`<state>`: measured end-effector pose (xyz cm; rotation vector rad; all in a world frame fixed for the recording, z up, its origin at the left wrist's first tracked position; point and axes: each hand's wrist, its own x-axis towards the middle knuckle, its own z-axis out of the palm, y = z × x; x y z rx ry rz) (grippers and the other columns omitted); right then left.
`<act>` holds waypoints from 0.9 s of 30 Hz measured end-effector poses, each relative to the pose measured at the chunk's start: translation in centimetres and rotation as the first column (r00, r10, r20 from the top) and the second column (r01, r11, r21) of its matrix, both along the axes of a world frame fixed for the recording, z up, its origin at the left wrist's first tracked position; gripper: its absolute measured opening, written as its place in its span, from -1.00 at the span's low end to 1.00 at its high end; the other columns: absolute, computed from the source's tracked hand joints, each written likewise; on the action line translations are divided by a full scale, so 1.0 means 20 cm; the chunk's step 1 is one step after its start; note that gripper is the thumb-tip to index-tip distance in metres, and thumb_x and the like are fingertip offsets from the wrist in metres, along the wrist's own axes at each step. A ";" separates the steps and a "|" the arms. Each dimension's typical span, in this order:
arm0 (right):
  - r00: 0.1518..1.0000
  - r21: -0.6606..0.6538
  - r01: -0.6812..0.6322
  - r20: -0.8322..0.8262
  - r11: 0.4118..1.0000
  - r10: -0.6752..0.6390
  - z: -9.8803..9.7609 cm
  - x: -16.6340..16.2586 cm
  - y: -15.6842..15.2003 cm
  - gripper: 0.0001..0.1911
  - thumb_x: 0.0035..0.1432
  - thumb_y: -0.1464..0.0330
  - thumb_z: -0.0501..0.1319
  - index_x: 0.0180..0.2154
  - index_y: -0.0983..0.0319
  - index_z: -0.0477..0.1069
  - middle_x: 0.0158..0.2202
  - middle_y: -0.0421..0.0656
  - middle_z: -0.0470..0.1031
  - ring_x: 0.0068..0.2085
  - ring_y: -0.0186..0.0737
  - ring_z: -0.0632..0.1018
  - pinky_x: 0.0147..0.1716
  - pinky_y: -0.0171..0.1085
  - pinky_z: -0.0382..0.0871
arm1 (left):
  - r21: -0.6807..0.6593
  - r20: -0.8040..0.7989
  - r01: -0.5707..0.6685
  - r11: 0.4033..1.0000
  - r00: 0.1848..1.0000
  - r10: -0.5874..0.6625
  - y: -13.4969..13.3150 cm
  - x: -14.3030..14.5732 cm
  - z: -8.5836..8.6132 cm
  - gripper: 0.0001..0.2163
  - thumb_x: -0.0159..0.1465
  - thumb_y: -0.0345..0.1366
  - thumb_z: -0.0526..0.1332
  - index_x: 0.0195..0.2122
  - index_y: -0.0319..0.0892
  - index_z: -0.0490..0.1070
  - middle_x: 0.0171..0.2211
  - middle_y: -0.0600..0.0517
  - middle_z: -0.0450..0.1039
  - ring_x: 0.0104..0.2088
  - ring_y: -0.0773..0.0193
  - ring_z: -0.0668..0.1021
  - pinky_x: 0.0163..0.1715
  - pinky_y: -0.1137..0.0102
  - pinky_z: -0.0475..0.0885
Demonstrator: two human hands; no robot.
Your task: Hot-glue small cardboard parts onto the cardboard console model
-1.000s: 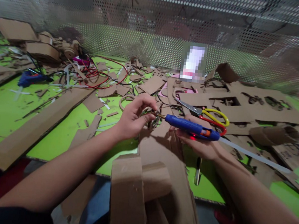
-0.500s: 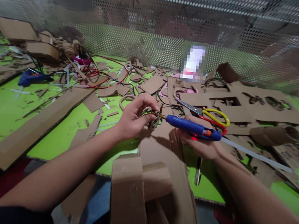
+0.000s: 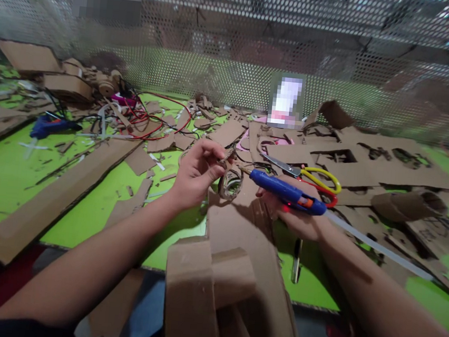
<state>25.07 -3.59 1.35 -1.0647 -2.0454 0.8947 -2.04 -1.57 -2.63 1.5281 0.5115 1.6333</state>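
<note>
Head view: the left hand (image 3: 196, 173) lies left of the yellow-handled scissors (image 3: 311, 178), its grip closed, thumb and fingertips pinching the top of a small cardboard ring (image 3: 230, 182) that hangs just below them. The right hand (image 3: 299, 218), just in front of the scissors, has its grip wrapped under a blue glue gun (image 3: 286, 191). The gun lies level, with its nozzle pointing left at the ring's upper right edge; whether they touch I cannot tell. A clear glue stick (image 3: 376, 245) trails from the gun's rear, away to the right of the scissors. Both hands hover over the green bench (image 3: 1, 179), with a folded cardboard piece (image 3: 213, 289) nearer than the scissors.

Half a second ago the left fingertips sat right at the nozzle tip. Now they are slightly farther from it, and more of the ring shows.
</note>
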 end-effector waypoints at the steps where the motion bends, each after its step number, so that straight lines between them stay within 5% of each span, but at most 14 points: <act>1: 0.999 0.036 0.023 0.023 0.999 -0.023 -0.01 0.00 0.01 -0.80 0.30 0.16 0.36 -0.26 0.15 0.55 -0.34 -0.15 0.67 -0.33 -0.12 0.66 -0.32 -0.17 0.58 | -0.017 0.028 0.006 1.000 1.000 -0.006 0.01 0.00 0.00 -0.76 0.35 -0.21 0.48 -0.08 -0.09 0.47 -0.15 0.03 0.51 -0.08 0.22 0.69 -0.07 0.36 0.61; 5: 0.990 0.170 0.108 0.071 0.980 -0.121 -0.09 0.04 0.08 -0.83 0.20 0.24 0.39 -0.22 0.18 0.54 -0.38 -0.19 0.62 -0.39 -0.17 0.60 -0.34 -0.22 0.47 | -0.096 0.125 0.046 0.994 0.992 -0.033 0.04 -0.02 -0.01 -0.71 0.36 -0.18 0.49 -0.05 -0.04 0.41 -0.15 0.05 0.61 -0.06 0.21 0.72 -0.03 0.35 0.61; 10: 0.905 0.321 0.131 0.348 0.938 -0.245 -0.17 0.11 0.18 -0.52 0.07 0.32 0.38 0.07 0.19 0.53 0.00 0.00 0.68 -0.06 0.12 0.67 -0.09 -0.05 0.53 | -0.214 0.217 0.040 0.976 0.976 0.007 0.07 -0.05 0.00 -0.62 0.30 -0.14 0.54 -0.05 -0.02 0.36 -0.18 0.02 0.68 -0.13 0.23 0.73 -0.20 0.42 0.55; 19: 0.905 0.232 -0.061 0.423 0.971 -0.045 -0.17 0.17 0.25 -0.36 0.04 0.50 0.29 0.19 0.11 0.45 0.19 -0.03 0.48 0.16 0.04 0.61 0.21 0.00 0.54 | -0.322 0.382 0.175 0.931 0.923 -0.041 0.05 -0.08 0.06 -0.61 0.25 -0.21 0.57 -0.04 0.01 0.40 -0.16 0.06 0.65 -0.08 0.14 0.73 0.03 0.23 0.62; 23: 0.918 0.249 -0.058 0.394 0.967 -0.047 -0.16 0.16 0.25 -0.43 0.06 0.51 0.29 0.14 0.13 0.47 0.16 -0.01 0.49 0.21 0.11 0.55 0.28 0.11 0.46 | -0.368 0.444 0.211 0.906 0.896 -0.028 0.03 -0.08 0.09 -0.70 0.30 -0.29 0.51 -0.06 0.04 0.43 -0.17 0.09 0.66 -0.10 0.15 0.71 0.07 0.18 0.65; 27: 0.961 0.293 -0.044 0.273 0.955 -0.039 -0.06 0.13 0.15 -0.71 0.27 0.30 0.36 0.02 0.15 0.51 0.10 0.00 0.51 0.15 0.09 0.53 0.24 0.12 0.42 | -0.388 0.449 0.184 0.903 0.893 0.011 0.04 -0.08 0.09 -0.69 0.30 -0.33 0.51 -0.06 0.02 0.42 -0.19 0.07 0.65 -0.13 0.17 0.71 0.06 0.18 0.65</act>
